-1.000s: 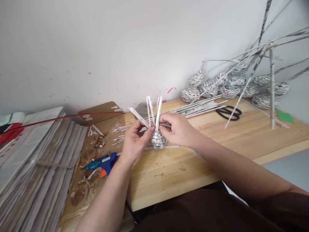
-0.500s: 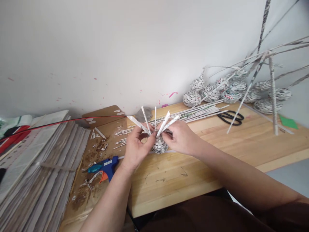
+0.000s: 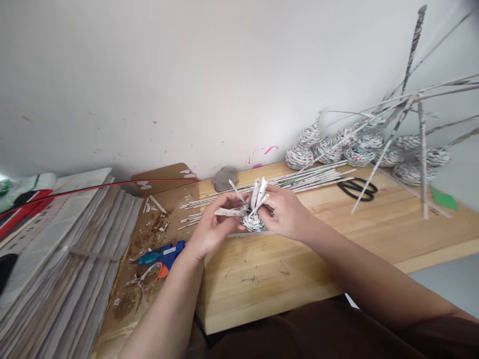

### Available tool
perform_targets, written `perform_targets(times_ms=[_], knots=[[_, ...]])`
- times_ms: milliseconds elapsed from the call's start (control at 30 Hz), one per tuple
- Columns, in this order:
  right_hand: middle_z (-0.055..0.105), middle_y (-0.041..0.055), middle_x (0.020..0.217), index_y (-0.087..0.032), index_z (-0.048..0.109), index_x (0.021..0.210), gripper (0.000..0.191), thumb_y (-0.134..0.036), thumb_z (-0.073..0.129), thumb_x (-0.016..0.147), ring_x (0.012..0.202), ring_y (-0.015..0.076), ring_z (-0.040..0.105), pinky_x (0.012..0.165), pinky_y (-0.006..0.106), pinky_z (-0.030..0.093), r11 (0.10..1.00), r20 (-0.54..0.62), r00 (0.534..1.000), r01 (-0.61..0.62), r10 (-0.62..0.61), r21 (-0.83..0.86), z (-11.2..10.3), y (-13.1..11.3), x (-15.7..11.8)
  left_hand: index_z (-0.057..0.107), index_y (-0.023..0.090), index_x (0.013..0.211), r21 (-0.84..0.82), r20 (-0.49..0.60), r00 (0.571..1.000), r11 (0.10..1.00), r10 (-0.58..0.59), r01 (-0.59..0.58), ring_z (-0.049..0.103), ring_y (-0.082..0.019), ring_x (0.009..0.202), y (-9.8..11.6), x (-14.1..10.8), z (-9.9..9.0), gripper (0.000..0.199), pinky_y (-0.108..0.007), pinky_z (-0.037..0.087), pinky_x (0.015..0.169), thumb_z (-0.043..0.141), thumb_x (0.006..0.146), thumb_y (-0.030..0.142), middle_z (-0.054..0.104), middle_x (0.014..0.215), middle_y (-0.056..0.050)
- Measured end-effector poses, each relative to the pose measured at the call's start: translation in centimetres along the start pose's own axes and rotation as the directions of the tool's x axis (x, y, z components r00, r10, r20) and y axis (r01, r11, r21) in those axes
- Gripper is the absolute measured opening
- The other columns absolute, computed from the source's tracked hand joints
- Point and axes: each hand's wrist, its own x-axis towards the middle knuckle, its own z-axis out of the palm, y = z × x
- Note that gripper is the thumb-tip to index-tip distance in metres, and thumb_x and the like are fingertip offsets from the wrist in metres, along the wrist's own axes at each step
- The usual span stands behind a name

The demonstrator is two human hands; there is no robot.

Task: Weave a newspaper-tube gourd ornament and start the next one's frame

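Note:
A small round woven piece [image 3: 254, 223] made of rolled newspaper is held between my two hands, over the wooden table. Several paper tubes [image 3: 261, 192] stick up and out from its top. My left hand [image 3: 214, 224] is closed around its left side, with one tube pointing left over the fingers. From the right, my right hand [image 3: 282, 212] grips the piece and the tubes at its rim; the fingertips of both hands are partly hidden behind it. Behind the hands lies a bundle of thin paper tubes [image 3: 310, 177].
Woven paper gourds [image 3: 300, 157] stand along the wall at the right, near black-handled scissors [image 3: 357, 189] and a green paper piece [image 3: 444, 198]. Long tubes [image 3: 422, 159] slant above the table there. At left are a blue glue gun [image 3: 170, 254] and a newspaper stack [image 3: 80, 259].
The piece has turned and tilted in my hands. Its upright tubes now bunch toward the right, and one points left. My left hand has shifted lower on its side.

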Motion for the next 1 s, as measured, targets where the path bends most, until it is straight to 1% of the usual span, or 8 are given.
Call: perform_targets(times_ms=[133, 233, 400, 600, 700, 800, 900, 1000], knots=[[0.067, 0.0051, 0.088, -0.018, 0.068, 0.093, 0.027, -0.001, 0.052, 0.08, 0.08, 0.017, 0.063, 0.072, 0.026, 0.046, 0.999, 0.021, 1.0, -0.019, 0.018, 0.046, 0.0, -0.1, 0.1, 0.069, 0.016, 0.096, -0.034, -0.12, 0.984, 0.991, -0.13, 0.127, 0.068, -0.016, 0.068, -0.3, 0.4, -0.1, 0.031, -0.028, 0.061, 0.056, 0.079, 0.074, 0.036, 0.073, 0.089, -0.007], [0.068, 0.0036, 0.087, -0.019, 0.067, 0.094, 0.031, 0.002, 0.051, 0.076, 0.078, 0.0161, 0.063, 0.072, 0.025, 0.045, 0.995, 0.028, 0.998, -0.053, 0.051, 0.082, 0.0, -0.4, 0.2, 0.07, 0.016, 0.082, -0.044, -0.141, 0.976, 0.986, -0.164, 0.16, 0.066, -0.015, 0.063, -0.2, 0.5, -0.1, 0.031, -0.026, 0.06, 0.054, 0.086, 0.065, 0.035, 0.072, 0.08, -0.005], [0.069, 0.0012, 0.087, -0.02, 0.062, 0.103, 0.039, 0.003, 0.049, 0.074, 0.076, 0.0145, 0.062, 0.071, 0.023, 0.045, 0.99, 0.06, 0.996, -0.066, 0.059, 0.128, 0.0, -0.9, 0.1, 0.07, 0.016, 0.079, 0.026, -0.11, 0.985, 0.991, -0.13, 0.134, 0.066, -0.016, 0.068, 0.3, 0.2, -0.4, 0.022, -0.026, 0.06, 0.054, 0.083, 0.067, 0.03, 0.071, 0.082, -0.005], [0.069, 0.0061, 0.089, -0.018, 0.061, 0.095, 0.022, -0.002, 0.049, 0.084, 0.085, 0.0188, 0.061, 0.079, 0.029, 0.046, 0.991, 0.055, 0.992, 0.12, -0.117, -0.055, 0.4, -0.6, -0.1, 0.068, 0.017, 0.077, 0.138, -0.129, 0.99, 0.988, -0.052, 0.07, 0.068, -0.02, 0.089, 0.6, -0.1, -0.2, 0.012, -0.024, 0.056, 0.064, 0.074, 0.067, 0.016, 0.073, 0.102, -0.007], [0.071, 0.0075, 0.09, -0.018, 0.063, 0.093, 0.018, -0.005, 0.052, 0.087, 0.086, 0.0212, 0.06, 0.081, 0.034, 0.046, 0.974, 0.047, 0.984, 0.177, -0.172, -0.142, 0.2, -0.7, 0.0, 0.067, 0.017, 0.08, 0.102, -0.151, 0.985, 0.99, -0.078, 0.094, 0.066, -0.018, 0.082, 0.3, -0.1, 0.0, 0.014, -0.024, 0.054, 0.058, 0.072, 0.068, 0.016, 0.072, 0.106, -0.007], [0.073, 0.0072, 0.102, -0.02, 0.066, 0.092, 0.016, -0.008, 0.057, 0.088, 0.101, 0.0241, 0.06, 0.092, 0.041, 0.044, 0.963, -0.051, 0.982, 0.167, -0.181, -0.213, -0.2, -1.2, 0.1, 0.065, 0.018, 0.081, 0.05, -0.172, 0.979, 0.992, -0.105, 0.115, 0.064, -0.016, 0.072, 0.2, -0.1, 0.0, 0.015, -0.024, 0.052, 0.052, 0.073, 0.07, 0.021, 0.071, 0.106, -0.007], [0.074, 0.0034, 0.107, -0.023, 0.07, 0.096, 0.016, -0.012, 0.061, 0.089, 0.11, 0.0234, 0.058, 0.097, 0.042, 0.043, 0.951, -0.157, 0.962, 0.181, -0.225, -0.249, -0.6, -2.0, 0.0, 0.064, 0.018, 0.077, 0.098, -0.191, 0.981, 0.994, -0.034, 0.053, 0.064, -0.016, 0.071, 0.4, 0.0, 0.0, 0.018, -0.027, 0.053, 0.056, 0.078, 0.068, 0.024, 0.07, 0.1, -0.007], [0.075, 0.0016, 0.104, -0.026, 0.071, 0.1, 0.016, -0.016, 0.066, 0.089, 0.102, 0.0224, 0.06, 0.091, 0.04, 0.046, 0.928, -0.208, 0.938, 0.204, -0.276, -0.312, -0.8, -2.7, -0.4, 0.064, 0.018, 0.073, 0.18, -0.23, 0.966, 0.98, 0.121, -0.08, 0.065, -0.02, 0.085, 0.5, 0.2, 0.2, 0.016, -0.031, 0.054, 0.072, 0.078, 0.071, 0.024, 0.068, 0.099, -0.008]])
